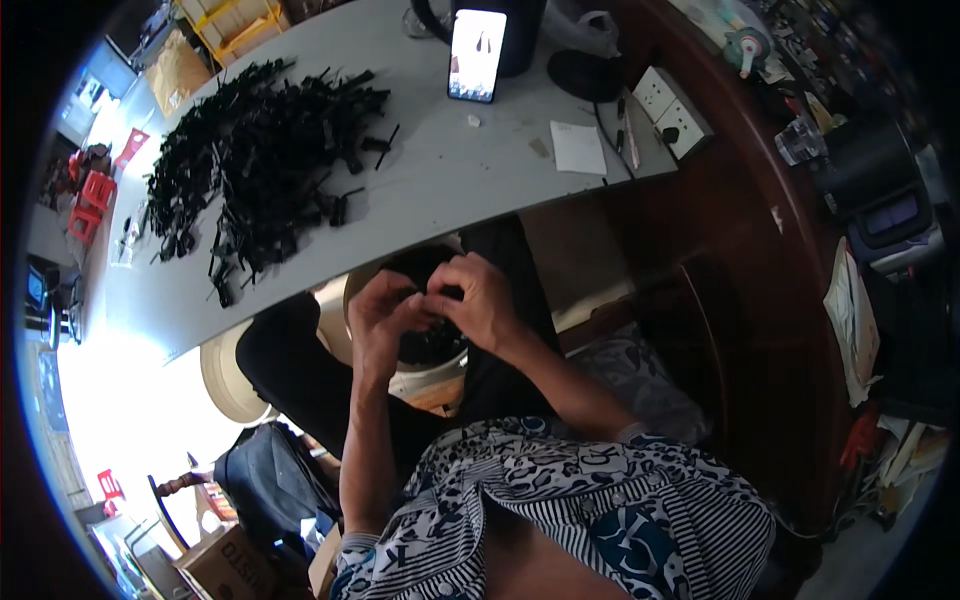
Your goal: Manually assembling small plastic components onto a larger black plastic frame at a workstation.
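Observation:
My left hand (378,318) and my right hand (478,303) meet just beyond the table's near edge, fingertips pinched together. Whatever they hold is too small and dark to make out. Right below them, between my legs, is a pale round bucket (430,381) with small black parts (434,347) inside. On the grey table (430,180) a large tangled heap of small black plastic-looking pieces (270,150) spreads over the left side. A few single pieces lie loose at the heap's right edge.
A lit phone (477,55) leans upright against a dark container (524,40) at the back. To its right are a white paper (578,147), a power strip (672,110) and pens. A second pale bucket (225,375) sits under the table; a dark bag (275,480) is at lower left.

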Motion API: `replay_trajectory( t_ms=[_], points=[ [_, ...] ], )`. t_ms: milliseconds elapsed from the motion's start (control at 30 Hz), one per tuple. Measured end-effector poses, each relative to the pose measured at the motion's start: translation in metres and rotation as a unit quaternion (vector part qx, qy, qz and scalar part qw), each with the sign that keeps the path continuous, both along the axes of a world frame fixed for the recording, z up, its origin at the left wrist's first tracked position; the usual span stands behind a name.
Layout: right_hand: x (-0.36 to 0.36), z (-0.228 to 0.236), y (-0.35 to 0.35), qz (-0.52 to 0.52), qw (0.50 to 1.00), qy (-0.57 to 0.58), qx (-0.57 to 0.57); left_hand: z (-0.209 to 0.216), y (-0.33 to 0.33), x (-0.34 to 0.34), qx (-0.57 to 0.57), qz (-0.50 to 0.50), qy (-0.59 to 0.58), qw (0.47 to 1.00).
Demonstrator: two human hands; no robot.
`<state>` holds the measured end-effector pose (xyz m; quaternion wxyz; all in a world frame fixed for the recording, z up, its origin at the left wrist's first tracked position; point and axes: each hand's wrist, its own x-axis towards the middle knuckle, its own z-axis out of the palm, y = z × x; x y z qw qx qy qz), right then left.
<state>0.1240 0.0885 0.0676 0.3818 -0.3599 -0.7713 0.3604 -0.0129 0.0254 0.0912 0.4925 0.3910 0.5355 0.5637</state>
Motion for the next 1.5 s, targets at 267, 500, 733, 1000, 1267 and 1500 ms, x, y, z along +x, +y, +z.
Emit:
replay_trajectory(
  t_ms=[267,500,733,1000,1267,1500],
  points=[
    [0.004,0.013,-0.012,0.002,0.989,-0.116,0.087,-0.013,-0.001,0.008,0.025,0.056,-0.026,0.998],
    [-0.003,0.013,-0.024,-0.056,0.975,-0.176,0.126,-0.042,0.004,0.023,0.056,0.130,0.027,0.990],
    [-0.003,0.007,-0.028,-0.070,0.969,-0.214,0.101,-0.058,0.005,0.037,0.088,0.184,0.058,0.977],
    [-0.009,-0.003,-0.032,-0.060,0.964,-0.242,0.095,-0.072,0.001,0.040,0.069,0.223,0.064,0.970],
    [-0.013,-0.016,-0.033,-0.053,0.961,-0.261,0.074,-0.077,0.001,0.047,0.038,0.260,0.053,0.964],
    [-0.015,-0.029,-0.029,-0.055,0.961,-0.263,0.064,-0.089,0.004,0.033,0.039,0.243,0.061,0.967]
  ],
)
